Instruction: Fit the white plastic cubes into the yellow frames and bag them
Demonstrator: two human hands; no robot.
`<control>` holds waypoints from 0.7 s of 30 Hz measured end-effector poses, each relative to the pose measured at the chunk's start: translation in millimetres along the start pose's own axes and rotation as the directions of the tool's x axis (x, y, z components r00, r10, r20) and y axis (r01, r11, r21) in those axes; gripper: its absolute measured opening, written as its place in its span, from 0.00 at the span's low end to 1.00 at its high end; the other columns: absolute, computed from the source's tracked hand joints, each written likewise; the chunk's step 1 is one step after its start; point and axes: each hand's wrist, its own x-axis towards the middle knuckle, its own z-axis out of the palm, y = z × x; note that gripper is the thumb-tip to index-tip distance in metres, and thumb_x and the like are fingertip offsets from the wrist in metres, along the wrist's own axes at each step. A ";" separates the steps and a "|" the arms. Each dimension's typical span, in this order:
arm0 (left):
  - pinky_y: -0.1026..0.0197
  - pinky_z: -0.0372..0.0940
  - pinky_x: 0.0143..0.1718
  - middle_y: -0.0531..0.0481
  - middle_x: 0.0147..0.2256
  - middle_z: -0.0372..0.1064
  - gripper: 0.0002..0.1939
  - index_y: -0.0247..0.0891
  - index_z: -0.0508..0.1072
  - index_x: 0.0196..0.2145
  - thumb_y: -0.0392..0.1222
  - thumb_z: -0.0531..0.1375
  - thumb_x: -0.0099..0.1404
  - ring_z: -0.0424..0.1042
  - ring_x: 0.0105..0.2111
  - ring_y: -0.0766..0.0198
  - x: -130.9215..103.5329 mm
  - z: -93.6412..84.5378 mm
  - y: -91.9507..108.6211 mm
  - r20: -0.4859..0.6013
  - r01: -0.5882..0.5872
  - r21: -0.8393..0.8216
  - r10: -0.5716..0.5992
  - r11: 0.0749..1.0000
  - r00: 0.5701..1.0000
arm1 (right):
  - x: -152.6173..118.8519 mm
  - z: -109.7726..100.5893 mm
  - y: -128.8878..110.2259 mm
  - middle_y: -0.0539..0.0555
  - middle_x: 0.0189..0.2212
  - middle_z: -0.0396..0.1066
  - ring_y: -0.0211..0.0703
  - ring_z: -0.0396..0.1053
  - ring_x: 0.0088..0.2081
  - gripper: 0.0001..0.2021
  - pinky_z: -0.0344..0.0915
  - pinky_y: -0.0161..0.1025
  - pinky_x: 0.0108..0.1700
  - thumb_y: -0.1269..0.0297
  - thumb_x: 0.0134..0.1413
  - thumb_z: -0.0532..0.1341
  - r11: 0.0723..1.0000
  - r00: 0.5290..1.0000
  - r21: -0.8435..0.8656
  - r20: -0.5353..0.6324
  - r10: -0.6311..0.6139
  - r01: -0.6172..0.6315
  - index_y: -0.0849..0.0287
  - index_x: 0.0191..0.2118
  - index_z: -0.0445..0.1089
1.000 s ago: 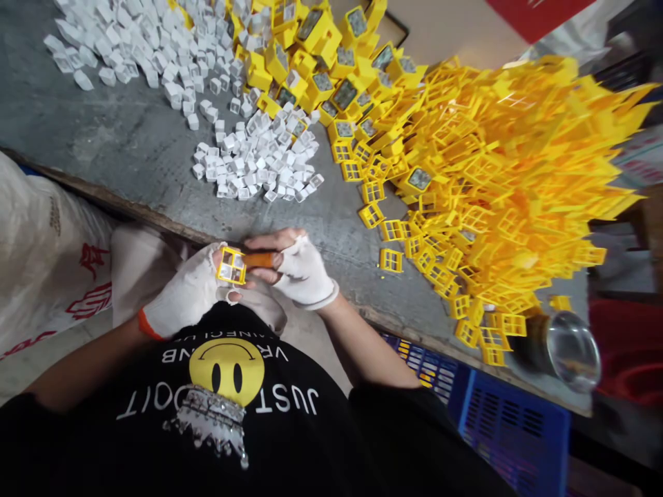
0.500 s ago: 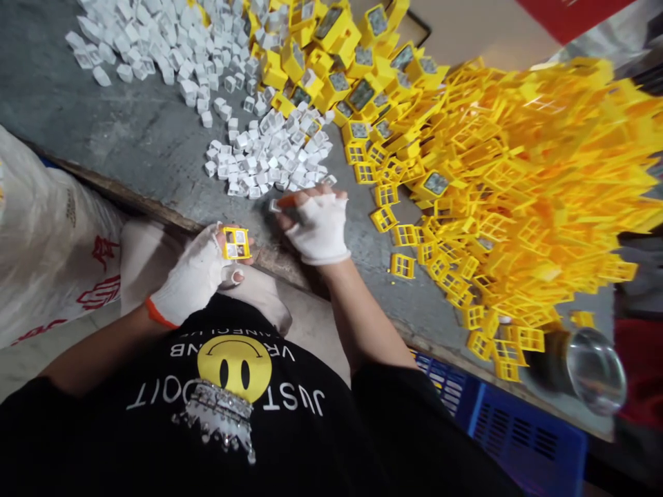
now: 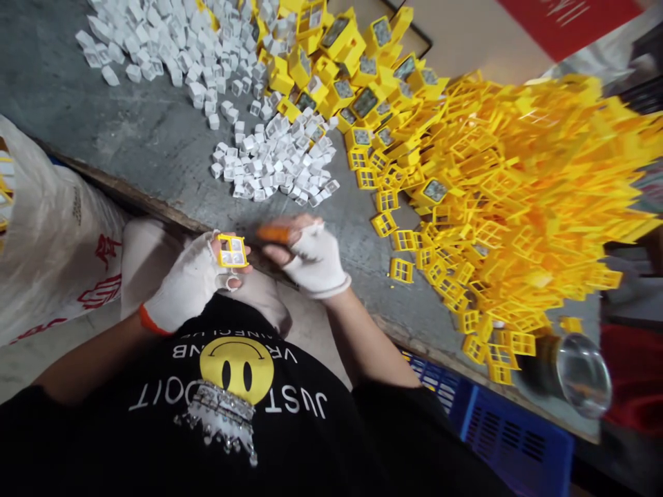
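Note:
My left hand (image 3: 189, 276), in a white fingerless glove with an orange cuff, grips a small yellow four-pane frame (image 3: 232, 251) over the table's front edge. White pieces fill three of its openings; the upper left one shows no white piece. Just to the right, my right hand (image 3: 311, 252) hovers near the edge in a similar glove, an orange cover on one finger. Its fingertips are smeared by motion, so whether they hold anything cannot be made out. Beyond it lies a small heap of white cube-like cups (image 3: 274, 162).
A larger heap of white cups (image 3: 176, 41) lies farther back. Yellow boxes (image 3: 362, 76) and a big pile of yellow frames (image 3: 518, 186) cover the right side. A clear round container (image 3: 584, 376) stands at the right, a blue crate (image 3: 518, 435) below, a white sack (image 3: 62, 235) at left.
My right hand has drawn back from the white heap toward the frame; the cup seen at its fingertips is no longer discernible there. The frame now shows white in both lower openings.

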 end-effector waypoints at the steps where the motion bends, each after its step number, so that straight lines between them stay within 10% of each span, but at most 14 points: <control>1: 0.61 0.71 0.31 0.45 0.41 0.80 0.14 0.40 0.77 0.44 0.49 0.71 0.67 0.80 0.33 0.58 -0.7 1.4 1.6 -0.009 -0.022 0.010 0.022 1.000 1.000 | 10.8 1.5 8.8 0.57 0.51 0.82 0.55 0.75 0.51 0.17 0.65 0.55 0.55 0.51 0.74 0.58 0.995 0.997 -0.058 -0.019 0.081 -0.082 0.50 0.54 0.81; 4: 0.61 0.71 0.30 0.45 0.41 0.81 0.14 0.39 0.75 0.43 0.49 0.70 0.68 0.80 0.33 0.59 -2.0 4.5 5.3 -0.034 -0.032 -0.006 0.032 0.999 0.999 | 44.7 11.5 32.1 0.62 0.51 0.80 0.63 0.71 0.55 0.14 0.61 0.63 0.58 0.56 0.72 0.59 0.934 0.969 -0.265 -0.016 0.245 -0.241 0.54 0.50 0.80; 10: 0.64 0.65 0.23 0.43 0.37 0.79 0.14 0.37 0.77 0.40 0.52 0.63 0.74 0.74 0.26 0.63 0.6 2.1 10.3 -0.082 0.070 -0.037 -0.073 0.997 0.994 | 55.8 22.8 40.1 0.60 0.46 0.78 0.60 0.68 0.54 0.15 0.59 0.65 0.60 0.60 0.75 0.53 0.936 0.985 -0.327 0.069 0.158 -0.127 0.52 0.47 0.78; 17: 0.62 0.67 0.20 0.42 0.33 0.77 0.14 0.39 0.78 0.41 0.52 0.62 0.74 0.76 0.25 0.58 18.5 -12.8 11.4 0.090 0.390 0.012 -0.389 0.921 0.917 | 20.0 -11.7 -5.9 0.47 0.52 0.81 0.49 0.73 0.52 0.16 0.62 0.54 0.53 0.60 0.78 0.51 0.925 0.938 -0.190 0.187 -0.293 0.328 0.38 0.52 0.77; 21: 0.62 0.68 0.20 0.44 0.34 0.77 0.10 0.42 0.79 0.41 0.48 0.69 0.66 0.77 0.26 0.58 26.5 -19.9 5.1 0.101 0.351 0.037 -0.353 0.936 0.930 | 20.7 -18.1 -26.5 0.45 0.55 0.81 0.45 0.74 0.51 0.20 0.65 0.50 0.51 0.66 0.78 0.50 0.836 0.868 -0.275 0.306 -0.391 0.474 0.38 0.53 0.78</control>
